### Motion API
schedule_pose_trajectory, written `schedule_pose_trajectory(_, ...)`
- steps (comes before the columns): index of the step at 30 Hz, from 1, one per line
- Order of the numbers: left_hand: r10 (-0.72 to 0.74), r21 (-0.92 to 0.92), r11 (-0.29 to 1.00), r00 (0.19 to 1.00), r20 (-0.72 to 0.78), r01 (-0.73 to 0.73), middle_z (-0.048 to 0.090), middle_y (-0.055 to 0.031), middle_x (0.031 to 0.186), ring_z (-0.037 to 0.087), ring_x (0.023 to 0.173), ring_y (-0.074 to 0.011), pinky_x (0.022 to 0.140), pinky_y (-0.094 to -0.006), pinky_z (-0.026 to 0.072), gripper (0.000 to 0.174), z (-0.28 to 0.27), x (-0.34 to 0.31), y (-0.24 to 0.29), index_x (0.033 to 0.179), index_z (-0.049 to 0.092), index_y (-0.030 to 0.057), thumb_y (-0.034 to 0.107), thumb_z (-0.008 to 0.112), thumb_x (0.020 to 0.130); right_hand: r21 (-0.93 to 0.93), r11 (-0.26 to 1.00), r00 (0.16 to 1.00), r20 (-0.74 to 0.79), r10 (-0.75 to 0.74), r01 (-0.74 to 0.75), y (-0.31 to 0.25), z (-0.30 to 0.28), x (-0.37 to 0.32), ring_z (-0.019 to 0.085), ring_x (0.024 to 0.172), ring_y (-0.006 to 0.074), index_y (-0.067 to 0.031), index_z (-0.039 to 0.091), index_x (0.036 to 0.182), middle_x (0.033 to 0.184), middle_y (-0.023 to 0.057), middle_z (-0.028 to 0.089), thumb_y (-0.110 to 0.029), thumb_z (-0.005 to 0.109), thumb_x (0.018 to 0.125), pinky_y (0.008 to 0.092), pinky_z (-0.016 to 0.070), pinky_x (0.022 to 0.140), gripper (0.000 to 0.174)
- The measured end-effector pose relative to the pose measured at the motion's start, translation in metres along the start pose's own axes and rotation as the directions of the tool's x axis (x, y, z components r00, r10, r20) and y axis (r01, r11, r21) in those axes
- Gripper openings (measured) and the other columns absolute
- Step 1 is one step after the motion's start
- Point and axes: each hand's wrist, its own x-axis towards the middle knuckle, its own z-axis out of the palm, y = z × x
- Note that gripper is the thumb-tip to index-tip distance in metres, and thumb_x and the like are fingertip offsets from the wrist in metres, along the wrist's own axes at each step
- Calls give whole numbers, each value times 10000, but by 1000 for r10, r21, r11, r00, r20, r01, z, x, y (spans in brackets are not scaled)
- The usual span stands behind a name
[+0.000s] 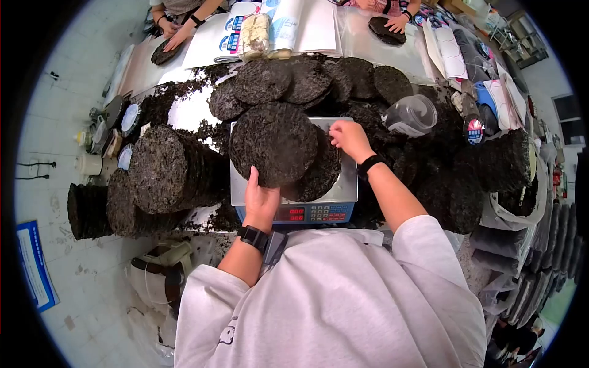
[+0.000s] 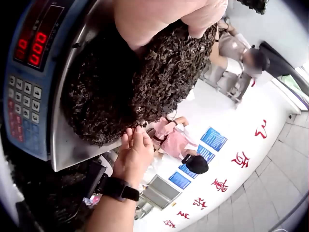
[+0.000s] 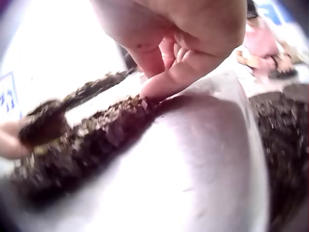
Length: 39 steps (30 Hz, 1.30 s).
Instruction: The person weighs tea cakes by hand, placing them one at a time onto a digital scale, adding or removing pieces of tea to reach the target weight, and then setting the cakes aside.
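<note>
My left hand [image 1: 262,201] grips the lower edge of a round, dark cake of dried seaweed [image 1: 273,144], thumb over its face. This cake is raised at a slant over a second seaweed cake [image 1: 328,175], which lies on the steel pan [image 1: 346,193] of a blue electronic scale [image 1: 334,213] with red digits lit. At the lower cake's right edge, my right hand [image 1: 351,140] has its fingers curled and their tips together. The right wrist view is blurred, with a right fingertip [image 3: 157,89] right on that cake's rim.
Stacks of seaweed cakes [image 1: 161,168] stand at the left, and more cakes [image 1: 264,81] lie behind the scale. A clear plastic tub [image 1: 411,115] rests at right among loose flakes. Across the table, two people handle cakes, one pressing a cake [image 1: 386,30] on the sheeting.
</note>
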Motion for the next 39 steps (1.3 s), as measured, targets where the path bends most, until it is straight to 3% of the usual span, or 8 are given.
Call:
schedule_pose_trajectory(3, -8, 35, 999, 999, 46, 6, 412, -118, 1414, 404, 1283, -305, 1104, -463, 303, 455, -2, 2, 1, 1373, 372, 31, 280, 415, 995, 716, 666, 969, 57, 242, -208, 10, -7, -10, 658, 658, 112, 18, 632, 898, 768, 46, 644, -87, 591, 875, 212, 498, 528, 115)
schedule_pose_trajectory(13, -37, 65, 997, 997, 64, 33, 433, -115, 1397, 418, 1271, -295, 1098, -454, 312, 443, -7, 7, 2, 1363, 389, 40, 260, 449, 984, 507, 860, 907, -329, 263, -65, 34, -130, -21, 590, 612, 66, -35, 638, 938, 789, 18, 652, -126, 598, 890, 188, 419, 491, 111)
schedule_pose_trajectory(16, -48, 88, 995, 993, 104, 39, 451, -90, 1390, 418, 1278, -281, 1112, -440, 300, 460, -12, 9, 3, 1350, 418, 57, 287, 501, 960, 450, 887, 963, -176, 206, -108, -14, -107, -30, 635, 676, 164, -34, 644, 930, 820, 65, 661, -115, 596, 859, 291, 498, 587, 118)
schedule_pose_trajectory(20, -48, 95, 995, 997, 68, 41, 464, -89, 1380, 427, 1272, -278, 1108, -445, 305, 458, -14, 9, 2, 1346, 423, 57, 286, 506, 958, 32, 972, 967, -116, -227, 232, -15, -28, -29, 588, 922, 342, -78, 657, 947, 983, 123, 627, -83, 589, 813, 408, 478, 809, 151)
schedule_pose_trajectory(24, -35, 115, 993, 996, 87, 25, 466, -89, 1378, 439, 1261, -276, 1106, -442, 310, 458, -14, 7, 2, 1343, 426, 57, 286, 510, 956, -67, 966, 957, -139, -256, 249, 8, -2, -12, 632, 822, 254, -59, 654, 956, 928, 93, 658, -71, 608, 818, 341, 501, 713, 146)
schedule_pose_trajectory(26, -22, 114, 993, 996, 88, 12, 469, -89, 1376, 444, 1257, -276, 1102, -441, 314, 455, -16, 9, 1, 1341, 429, 55, 285, 510, 956, 766, 608, 965, 66, 253, -212, 14, -10, -9, 626, 734, 136, -25, 647, 943, 879, 56, 675, -76, 624, 835, 246, 479, 627, 121)
schedule_pose_trajectory(31, -13, 137, 991, 997, 70, 4, 475, -86, 1369, 457, 1245, -276, 1092, -439, 328, 445, -16, 7, 1, 1336, 434, 53, 280, 504, 960, 936, 306, 941, 64, 333, -173, 27, -41, -23, 607, 742, 94, -14, 606, 969, 870, 43, 650, -104, 595, 896, 208, 494, 659, 117)
schedule_pose_trajectory(39, -21, 170, 986, 994, 104, 3, 463, -79, 1383, 431, 1267, -272, 1103, -439, 305, 444, -19, 10, 1, 1340, 432, 58, 290, 490, 966, 939, 304, 953, 66, 295, -159, 33, -71, -30, 608, 730, 88, -29, 603, 964, 857, 36, 646, -114, 614, 893, 202, 501, 650, 110)
